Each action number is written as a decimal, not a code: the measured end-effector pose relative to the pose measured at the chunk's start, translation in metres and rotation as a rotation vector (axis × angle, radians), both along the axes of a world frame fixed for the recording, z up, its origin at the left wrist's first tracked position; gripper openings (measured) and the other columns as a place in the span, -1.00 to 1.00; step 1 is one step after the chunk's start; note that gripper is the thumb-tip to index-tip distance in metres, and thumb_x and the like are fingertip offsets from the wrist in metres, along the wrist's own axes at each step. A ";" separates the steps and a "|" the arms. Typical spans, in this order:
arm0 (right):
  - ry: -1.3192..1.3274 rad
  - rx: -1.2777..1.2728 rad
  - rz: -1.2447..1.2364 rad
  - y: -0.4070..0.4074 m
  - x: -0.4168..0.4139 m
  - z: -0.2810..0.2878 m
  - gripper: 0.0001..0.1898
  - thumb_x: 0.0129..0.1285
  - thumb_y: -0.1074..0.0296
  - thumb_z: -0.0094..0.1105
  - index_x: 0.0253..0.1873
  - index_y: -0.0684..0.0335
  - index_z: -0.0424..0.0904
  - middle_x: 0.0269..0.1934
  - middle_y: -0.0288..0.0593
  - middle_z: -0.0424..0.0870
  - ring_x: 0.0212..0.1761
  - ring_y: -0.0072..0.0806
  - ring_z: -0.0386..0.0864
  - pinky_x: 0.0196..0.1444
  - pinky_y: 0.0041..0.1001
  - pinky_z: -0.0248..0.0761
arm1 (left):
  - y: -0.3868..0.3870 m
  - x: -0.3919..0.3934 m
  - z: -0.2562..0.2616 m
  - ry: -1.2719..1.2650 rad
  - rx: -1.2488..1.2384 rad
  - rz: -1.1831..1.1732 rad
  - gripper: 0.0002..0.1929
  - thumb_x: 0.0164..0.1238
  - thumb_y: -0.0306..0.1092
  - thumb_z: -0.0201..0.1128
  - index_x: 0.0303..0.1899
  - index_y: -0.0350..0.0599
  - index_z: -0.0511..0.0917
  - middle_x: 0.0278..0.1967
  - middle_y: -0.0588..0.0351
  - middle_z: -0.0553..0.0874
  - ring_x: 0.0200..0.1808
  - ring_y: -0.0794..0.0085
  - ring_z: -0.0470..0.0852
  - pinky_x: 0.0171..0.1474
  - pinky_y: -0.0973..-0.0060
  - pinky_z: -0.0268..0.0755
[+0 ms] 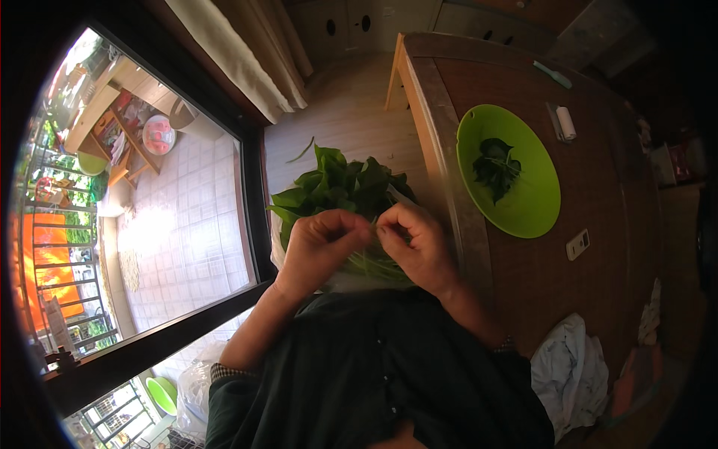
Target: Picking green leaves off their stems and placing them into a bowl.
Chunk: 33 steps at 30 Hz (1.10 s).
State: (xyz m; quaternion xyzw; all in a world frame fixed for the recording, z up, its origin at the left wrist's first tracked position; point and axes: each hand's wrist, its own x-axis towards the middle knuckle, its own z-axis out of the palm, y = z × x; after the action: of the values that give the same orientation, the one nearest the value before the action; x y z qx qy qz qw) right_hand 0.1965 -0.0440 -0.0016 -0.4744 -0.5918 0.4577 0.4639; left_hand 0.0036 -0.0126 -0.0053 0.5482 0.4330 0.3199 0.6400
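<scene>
My left hand [331, 241] and my right hand [415, 244] meet just above a large bunch of leafy greens [336, 185] in front of my body. The fingertips of both hands pinch a thin green stem between them; its ends are mostly hidden by the fingers. The broad leaves point away from me, and the long thin stems [373, 266] lie below my hands. Pale, bag-like material shows around the bunch. To the right, a green plastic bowl [538, 196] on the table holds a few dark green leaves [497, 168].
The wooden table [527, 275] carries a white roll [565, 123], a pale-handled tool [552, 74], a small white device [578, 244] and a crumpled cloth [569, 370]. A glass door with a dark frame [168, 337] stands at the left. A loose stem [302, 151] lies beyond the greens.
</scene>
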 end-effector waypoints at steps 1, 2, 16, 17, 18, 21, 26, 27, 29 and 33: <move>-0.028 -0.002 0.010 0.000 0.000 -0.002 -0.96 0.33 0.61 0.14 -0.18 0.33 0.55 -0.32 -0.29 0.57 -0.30 -0.69 0.48 -0.26 -0.60 0.40 | 0.000 0.000 0.000 0.000 0.000 0.001 -0.91 0.40 -0.47 0.36 -0.15 -0.26 0.69 -0.27 0.22 0.77 -0.19 0.67 0.67 -0.06 0.64 0.52; -0.028 -0.003 0.011 0.000 0.000 -0.003 -0.96 0.33 0.61 0.14 -0.18 0.33 0.55 -0.32 -0.29 0.57 -0.30 -0.69 0.48 -0.26 -0.60 0.40 | 0.000 0.000 0.000 -0.020 -0.004 0.022 -0.90 0.40 -0.47 0.36 -0.14 -0.26 0.69 -0.26 0.21 0.77 -0.19 0.66 0.67 -0.05 0.64 0.52; -0.018 -0.118 0.008 -0.011 -0.002 -0.017 -0.99 0.37 0.54 0.17 -0.18 0.31 0.57 -0.34 -0.39 0.55 -0.31 -0.77 0.44 -0.32 -0.65 0.33 | 0.019 -0.009 0.004 -0.277 0.004 0.169 -0.91 0.53 -0.39 0.23 -0.13 -0.18 0.61 -0.23 0.15 0.76 -0.19 0.62 0.66 -0.06 0.62 0.50; -0.019 -0.118 0.009 -0.012 -0.001 -0.018 -0.99 0.37 0.54 0.17 -0.18 0.31 0.57 -0.34 -0.39 0.55 -0.31 -0.77 0.44 -0.32 -0.65 0.33 | 0.021 -0.010 0.006 -0.342 -0.036 0.213 -0.90 0.56 -0.35 0.19 -0.11 -0.15 0.59 -0.23 0.13 0.76 -0.19 0.57 0.68 -0.08 0.61 0.50; -0.012 -0.148 0.010 -0.012 0.000 -0.019 -0.99 0.36 0.55 0.17 -0.18 0.32 0.55 -0.33 -0.33 0.55 -0.30 -0.71 0.46 -0.28 -0.61 0.36 | 0.023 -0.012 0.007 -0.406 -0.075 0.257 -0.88 0.58 -0.31 0.16 -0.10 -0.13 0.56 -0.24 0.11 0.75 -0.20 0.53 0.70 -0.10 0.59 0.51; -0.022 -0.161 -0.003 -0.015 0.005 -0.027 -0.99 0.35 0.56 0.18 -0.17 0.33 0.55 -0.34 -0.33 0.55 -0.28 -0.71 0.47 -0.26 -0.62 0.37 | 0.032 -0.022 0.004 -0.469 -0.125 0.326 -0.86 0.60 -0.27 0.13 -0.07 -0.09 0.53 -0.25 0.11 0.75 -0.19 0.47 0.73 -0.10 0.57 0.52; -0.025 -0.179 -0.039 -0.021 0.016 -0.037 -0.98 0.37 0.55 0.19 -0.16 0.32 0.56 -0.34 -0.41 0.54 -0.27 -0.77 0.46 -0.25 -0.67 0.34 | 0.039 -0.036 0.005 -0.421 -0.182 0.451 -0.82 0.56 -0.21 0.21 -0.05 -0.07 0.55 -0.28 0.13 0.73 -0.24 0.44 0.74 -0.14 0.57 0.52; -0.026 -0.185 -0.048 -0.022 0.018 -0.039 -0.98 0.37 0.56 0.19 -0.15 0.32 0.56 -0.33 -0.40 0.54 -0.26 -0.76 0.46 -0.24 -0.67 0.35 | 0.040 -0.038 0.004 -0.410 -0.175 0.461 -0.82 0.54 -0.20 0.23 -0.05 -0.07 0.55 -0.29 0.13 0.73 -0.25 0.44 0.74 -0.16 0.58 0.53; -0.026 -0.190 -0.055 -0.023 0.022 -0.043 -0.97 0.37 0.56 0.19 -0.15 0.33 0.56 -0.32 -0.40 0.55 -0.26 -0.76 0.46 -0.23 -0.67 0.35 | 0.040 -0.039 0.003 -0.399 -0.168 0.472 -0.82 0.53 -0.19 0.25 -0.06 -0.06 0.55 -0.29 0.13 0.73 -0.26 0.44 0.74 -0.18 0.59 0.53; -0.050 -0.183 -0.068 -0.022 0.026 -0.043 -0.95 0.36 0.53 0.18 -0.13 0.34 0.56 -0.32 -0.29 0.62 -0.24 -0.69 0.54 -0.18 -0.58 0.45 | 0.039 -0.040 0.001 -0.422 -0.195 0.502 -0.82 0.52 -0.20 0.26 -0.07 -0.06 0.56 -0.30 0.12 0.73 -0.29 0.44 0.74 -0.21 0.60 0.54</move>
State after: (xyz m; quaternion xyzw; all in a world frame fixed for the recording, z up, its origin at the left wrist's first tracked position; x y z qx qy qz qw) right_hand 0.2226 -0.0661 -0.0448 -0.5458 -0.5424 0.4818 0.4192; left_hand -0.0360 0.0262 -0.0046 0.2826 0.4411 0.5307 0.6662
